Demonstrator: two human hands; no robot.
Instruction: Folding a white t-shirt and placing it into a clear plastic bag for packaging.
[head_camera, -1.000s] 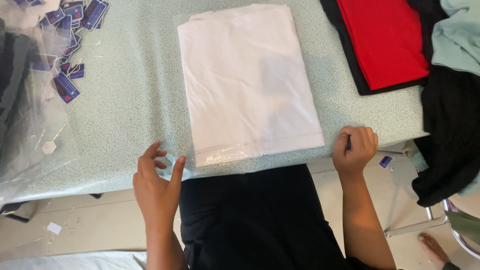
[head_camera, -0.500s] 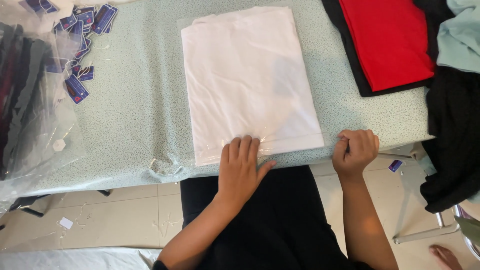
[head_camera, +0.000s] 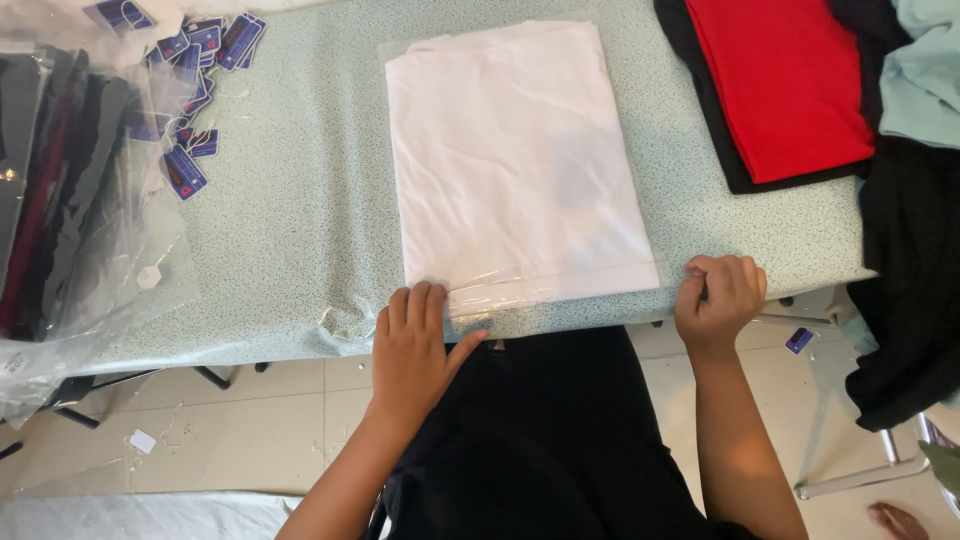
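Observation:
A folded white garment (head_camera: 515, 160) lies in a clear plastic bag (head_camera: 500, 295) on the speckled green table (head_camera: 300, 220). My left hand (head_camera: 415, 345) lies flat, fingers together, on the bag's near left corner at the table's front edge. My right hand (head_camera: 722, 298) is closed in a fist at the bag's near right corner, pinching something small and dark; I cannot tell what it is.
A red garment (head_camera: 785, 80) lies on a black one at the back right, with pale green cloth (head_camera: 925, 70) and more black cloth (head_camera: 910, 280) beyond. Several blue hang tags (head_camera: 195, 90) and clear bags of dark clothes (head_camera: 70, 200) sit at the left.
My left hand came from the left of the bag onto its near edge, then slid left along it to the corner. The right fist stayed put.

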